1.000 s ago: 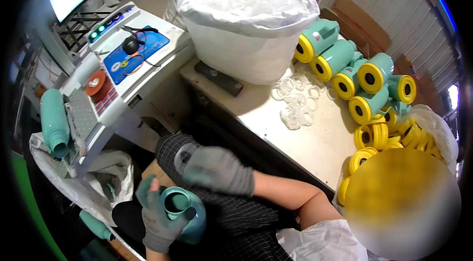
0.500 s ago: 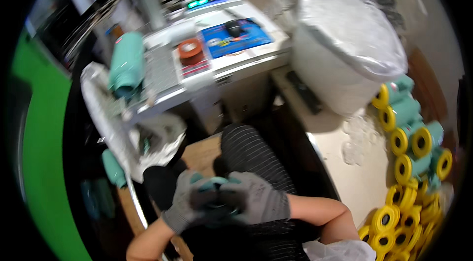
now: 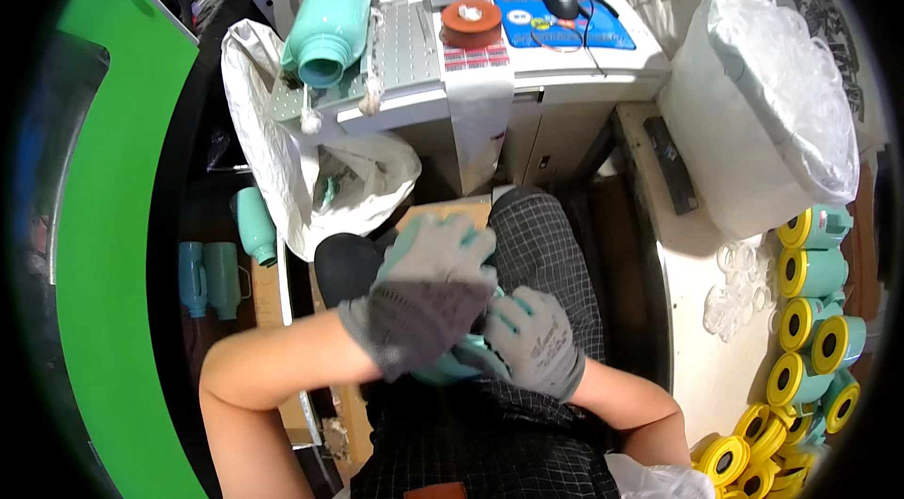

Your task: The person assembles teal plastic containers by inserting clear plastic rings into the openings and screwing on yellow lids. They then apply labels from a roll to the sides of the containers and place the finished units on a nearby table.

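Both of my hands wear grey gloves with teal coating, over my lap. My right hand (image 3: 537,339) is closed on a teal plastic piece (image 3: 450,365), which looks like a jug shell. Most of it is hidden under the gloves, so its full shape does not show. My left hand (image 3: 438,259) is above and across it, fingers curled and slightly blurred; what they hold, if anything, is hidden. On the white workbench ahead lies a teal jug shell (image 3: 331,24), its open neck toward me.
A white sack (image 3: 259,122) hangs open at the bench's left. Orange tape (image 3: 471,24) and a blue mat (image 3: 603,28) are on the bench. At right stands a white bin (image 3: 744,122) of clear rings, beside several teal jugs with yellow bases (image 3: 800,320). Teal jugs (image 3: 224,282) stand lower left.
My hands were together, low over my lap. My left hand has since moved up and across, with its forearm swung higher. The view has shifted, so the bench sits further right and higher.
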`<state>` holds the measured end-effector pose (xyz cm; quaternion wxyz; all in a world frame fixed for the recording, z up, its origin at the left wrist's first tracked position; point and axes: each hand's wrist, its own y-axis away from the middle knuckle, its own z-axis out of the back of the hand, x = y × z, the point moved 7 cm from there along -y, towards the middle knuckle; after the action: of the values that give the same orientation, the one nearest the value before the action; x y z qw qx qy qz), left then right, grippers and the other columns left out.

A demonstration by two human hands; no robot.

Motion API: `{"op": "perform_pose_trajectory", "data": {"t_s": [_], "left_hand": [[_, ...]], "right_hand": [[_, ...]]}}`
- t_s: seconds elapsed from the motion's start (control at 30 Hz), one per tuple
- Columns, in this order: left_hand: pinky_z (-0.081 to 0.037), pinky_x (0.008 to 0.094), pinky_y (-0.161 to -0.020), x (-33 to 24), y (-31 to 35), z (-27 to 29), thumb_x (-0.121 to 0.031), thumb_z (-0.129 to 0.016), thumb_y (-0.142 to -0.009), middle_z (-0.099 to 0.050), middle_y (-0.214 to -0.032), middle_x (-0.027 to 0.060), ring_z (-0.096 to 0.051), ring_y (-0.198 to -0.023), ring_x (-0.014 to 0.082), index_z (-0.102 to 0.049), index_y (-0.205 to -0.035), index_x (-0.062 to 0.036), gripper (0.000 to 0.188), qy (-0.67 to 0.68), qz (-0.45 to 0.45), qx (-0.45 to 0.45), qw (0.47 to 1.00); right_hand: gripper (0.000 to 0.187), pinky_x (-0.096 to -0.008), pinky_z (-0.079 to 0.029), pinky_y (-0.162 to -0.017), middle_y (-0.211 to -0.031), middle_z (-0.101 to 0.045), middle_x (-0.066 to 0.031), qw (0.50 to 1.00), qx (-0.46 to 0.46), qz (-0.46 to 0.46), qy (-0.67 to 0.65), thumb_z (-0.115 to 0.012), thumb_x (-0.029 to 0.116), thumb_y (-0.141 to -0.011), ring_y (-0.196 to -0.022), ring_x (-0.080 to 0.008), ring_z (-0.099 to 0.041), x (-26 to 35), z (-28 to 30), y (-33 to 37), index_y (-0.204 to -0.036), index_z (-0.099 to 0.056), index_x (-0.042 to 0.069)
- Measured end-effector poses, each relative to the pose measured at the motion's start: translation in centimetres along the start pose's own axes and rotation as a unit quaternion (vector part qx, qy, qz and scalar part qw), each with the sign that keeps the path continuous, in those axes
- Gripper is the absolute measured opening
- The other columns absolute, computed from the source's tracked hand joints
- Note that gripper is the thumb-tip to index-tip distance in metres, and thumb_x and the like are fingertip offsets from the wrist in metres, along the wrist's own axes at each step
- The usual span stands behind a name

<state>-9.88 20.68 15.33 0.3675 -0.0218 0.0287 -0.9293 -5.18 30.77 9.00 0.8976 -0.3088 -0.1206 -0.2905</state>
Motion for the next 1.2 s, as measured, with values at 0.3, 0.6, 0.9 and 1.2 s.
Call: {"op": "perform_pose_trajectory", "data": {"t_s": [0.3, 0.6, 0.9, 1.2], "left_hand": [[-0.058, 0.0443, -0.078, 0.2, -3.3, -5.0, -0.017, -0.072, -0.077, -0.068, -0.095, 0.0123, -0.071, -0.095, 0.0293, -0.074, -0.086, -0.0121, 0.011, 0.101, -0.051, 0.196, 0.974], [-0.057, 0.0325, -0.086, 5.7, -6.5, -11.8, -0.031, -0.081, -0.089, -0.072, -0.106, 0.0091, -0.07, -0.101, 0.0189, -0.064, -0.117, -0.006, 0.041, 0.601, 0.194, 0.086, 0.771], [-0.05, 0.0344, -0.103, 23.5, -5.9, -30.2, -0.03, -0.082, -0.087, -0.067, -0.132, 0.0184, -0.063, -0.122, 0.0252, -0.053, -0.145, 0.0086, 0.075, 0.645, 0.395, -0.061, 0.651], [-0.05, 0.0278, -0.076, 11.0, -2.2, -13.9, -0.018, -0.07, -0.091, -0.069, -0.113, 0.0093, -0.063, -0.091, 0.0129, -0.051, -0.146, 0.0056, 0.062, 0.717, 0.296, -0.157, 0.611]], "right_hand": [[0.028, -0.0366, -0.05, -0.065, -0.091, -0.062, -0.0044, 0.999, -0.016, -0.028, -0.024, -0.082, 0.039, -0.081, -0.08, -0.0237, -0.06, -2.2, 0.3, 1.3, -0.085, -0.071, 0.013], [0.048, -0.0352, -0.05, -0.066, -0.113, -0.071, -0.0085, 0.987, -0.097, -0.122, -0.046, -0.087, 0.036, -0.075, -0.082, -0.0245, -0.065, -4.9, 1.7, 6.7, -0.112, -0.072, 0.008], [0.026, -0.0178, -0.036, -0.06, -0.081, -0.058, 0.0065, 0.75, -0.269, -0.444, -0.41, -0.059, 0.013, -0.105, -0.065, 0.0018, -0.045, -16.3, 2.4, 5.1, -0.125, -0.067, -0.002], [0.041, -0.0253, -0.056, -0.076, -0.109, -0.074, -0.0111, 0.726, -0.029, -0.398, -0.56, -0.069, 0.005, -0.094, -0.087, -0.0109, -0.068, -21.2, -5.7, -2.2, -0.132, -0.063, -0.007]]}}
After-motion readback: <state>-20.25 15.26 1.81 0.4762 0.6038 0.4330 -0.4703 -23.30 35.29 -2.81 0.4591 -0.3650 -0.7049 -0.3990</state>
